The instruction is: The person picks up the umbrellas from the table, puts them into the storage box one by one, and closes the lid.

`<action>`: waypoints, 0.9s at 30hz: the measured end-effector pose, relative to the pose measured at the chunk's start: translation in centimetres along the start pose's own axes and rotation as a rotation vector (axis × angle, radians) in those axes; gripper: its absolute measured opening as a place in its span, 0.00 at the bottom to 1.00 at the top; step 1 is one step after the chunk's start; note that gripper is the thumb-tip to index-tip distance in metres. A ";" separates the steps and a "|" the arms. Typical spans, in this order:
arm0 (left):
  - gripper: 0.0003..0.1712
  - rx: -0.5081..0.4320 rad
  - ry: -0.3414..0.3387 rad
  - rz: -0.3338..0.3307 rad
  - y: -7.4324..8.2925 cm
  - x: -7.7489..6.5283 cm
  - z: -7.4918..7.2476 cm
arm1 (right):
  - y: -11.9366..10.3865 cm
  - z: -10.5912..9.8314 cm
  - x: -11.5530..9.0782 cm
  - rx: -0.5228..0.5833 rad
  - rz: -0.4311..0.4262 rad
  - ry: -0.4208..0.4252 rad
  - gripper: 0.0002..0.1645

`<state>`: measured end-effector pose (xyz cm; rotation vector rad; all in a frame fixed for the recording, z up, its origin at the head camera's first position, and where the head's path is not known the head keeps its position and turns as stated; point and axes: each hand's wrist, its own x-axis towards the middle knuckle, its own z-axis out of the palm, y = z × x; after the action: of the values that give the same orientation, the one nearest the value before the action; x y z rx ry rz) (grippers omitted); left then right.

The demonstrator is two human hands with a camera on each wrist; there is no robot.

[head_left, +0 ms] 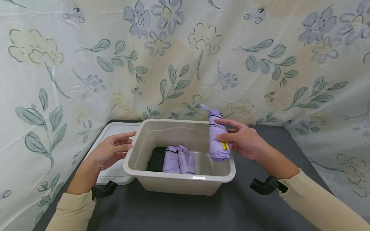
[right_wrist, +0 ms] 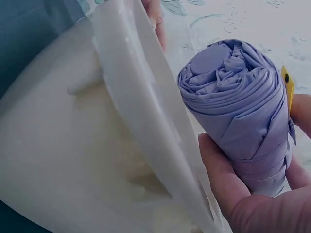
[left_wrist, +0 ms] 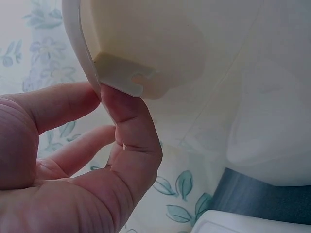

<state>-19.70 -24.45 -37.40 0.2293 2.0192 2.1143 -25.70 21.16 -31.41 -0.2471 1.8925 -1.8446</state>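
My right hand [head_left: 245, 140] grips a rolled-up lavender folding umbrella [head_left: 217, 138] by its side, upright with its strap loop at the top. The umbrella is over the right end of a beige plastic storage box [head_left: 179, 184]; a yellow tag hangs on it. At the box's left end, my left hand [head_left: 113, 151] pinches the rim, the thumb on one side and curled fingers under it, as the left wrist view shows. Inside the box, side by side, lie a black folded item [head_left: 156, 159] and two lavender folded umbrellas [head_left: 171, 159], left of the middle.
A white lid [head_left: 114, 175] lies flat on the dark grey table [head_left: 173, 211], partly under the box's left end. A flower-patterned cloth [head_left: 179, 64] hangs behind and along both sides. The right part of the box shows its bare floor.
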 end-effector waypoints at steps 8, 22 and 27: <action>0.27 0.015 0.023 -0.013 0.1 -0.2 0.2 | -0.1 1.3 1.0 0.002 0.020 -0.006 0.41; 0.26 -0.014 -0.020 0.022 -0.4 -0.1 0.2 | -0.5 2.8 2.8 -0.066 0.087 -0.032 0.38; 0.25 -0.016 -0.032 0.035 -0.5 -0.2 0.1 | -0.7 3.7 3.3 -0.090 0.101 -0.021 0.36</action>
<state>-19.43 -24.44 -37.85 0.2960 1.9937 2.1320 -27.00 16.37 -31.33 -0.1970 1.9397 -1.6870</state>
